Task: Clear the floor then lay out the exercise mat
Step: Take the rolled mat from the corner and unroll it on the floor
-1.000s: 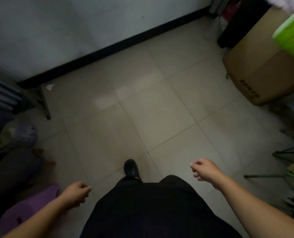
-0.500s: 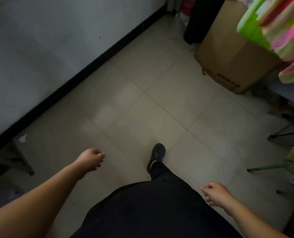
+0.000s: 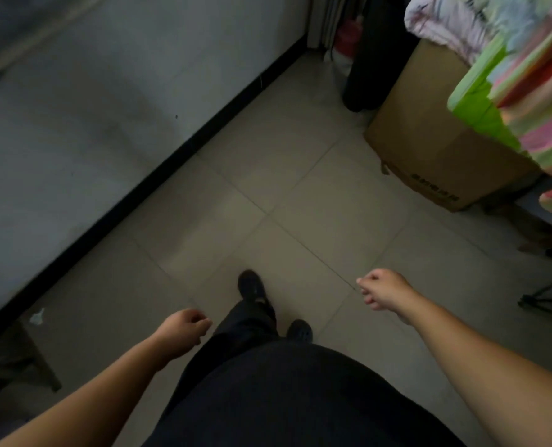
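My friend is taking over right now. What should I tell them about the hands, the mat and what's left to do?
Left hand: loosely curled, holds nothing.
Right hand: loosely curled, holds nothing.
Floor: tiles ahead look bare; a small scrap lies by the wall, a box stands at the right.
Mat: possibly the colourful folded stack above the box; too blurred to be sure.
Done: nothing laid out yet.
Left: pick up the scrap, find the mat, spread it on the floor.

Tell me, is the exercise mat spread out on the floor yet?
No. The tiled floor is bare; both hands hold nothing.
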Tool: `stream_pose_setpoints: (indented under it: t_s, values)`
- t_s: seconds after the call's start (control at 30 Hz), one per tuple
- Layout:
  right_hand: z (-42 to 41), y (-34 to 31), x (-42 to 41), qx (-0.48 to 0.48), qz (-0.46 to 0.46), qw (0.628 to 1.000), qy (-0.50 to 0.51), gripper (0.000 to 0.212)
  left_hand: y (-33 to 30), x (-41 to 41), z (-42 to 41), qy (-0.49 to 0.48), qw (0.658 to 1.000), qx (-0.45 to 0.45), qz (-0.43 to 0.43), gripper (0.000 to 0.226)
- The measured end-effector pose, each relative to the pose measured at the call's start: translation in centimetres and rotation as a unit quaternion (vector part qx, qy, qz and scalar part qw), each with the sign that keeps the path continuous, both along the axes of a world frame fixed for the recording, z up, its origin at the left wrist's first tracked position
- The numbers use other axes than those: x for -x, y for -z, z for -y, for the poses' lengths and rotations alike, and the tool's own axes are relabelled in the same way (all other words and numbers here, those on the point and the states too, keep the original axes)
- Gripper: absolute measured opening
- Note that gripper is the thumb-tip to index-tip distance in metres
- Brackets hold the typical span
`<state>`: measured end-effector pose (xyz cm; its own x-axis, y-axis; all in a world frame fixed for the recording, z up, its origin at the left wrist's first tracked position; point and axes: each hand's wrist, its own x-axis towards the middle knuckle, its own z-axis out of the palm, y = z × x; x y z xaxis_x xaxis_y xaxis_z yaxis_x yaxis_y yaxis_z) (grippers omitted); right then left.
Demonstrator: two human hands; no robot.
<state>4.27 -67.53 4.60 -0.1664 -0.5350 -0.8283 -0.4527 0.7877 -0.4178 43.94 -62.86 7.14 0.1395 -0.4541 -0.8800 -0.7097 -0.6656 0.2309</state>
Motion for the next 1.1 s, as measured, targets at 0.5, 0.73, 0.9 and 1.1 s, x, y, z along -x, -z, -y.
stream_pose_setpoints:
  t_s: [0.5, 0.73, 0.9, 1.1]
  values:
    - [13.8, 0.1, -1.6, -0.095, -0.033, 0.988, 0.119, 0.021, 1.9, -8.3, 33.1, 0.062, 0.997, -0.008, 0.05, 0.023]
    - [21.1, 0.1, 0.9, -0.093, -0.017, 0.979, 0.181, 0.01, 1.1, 0.2, 49.7, 0.06, 0.995, 0.079, -0.007, 0.017]
    - [28.6, 1.5, 4.9, -0.09, 0.003, 0.977, 0.193, 0.014, 0.9, 6.8, 55.2, 0.15, 0.988, 0.042, 0.007, 0.019]
    - [39.6, 2.8, 10.4, -0.116, 0.016, 0.986, 0.115, 0.014, -1.3, 13.3, 60.5, 0.249, 0.969, 0.0, 0.012, 0.019]
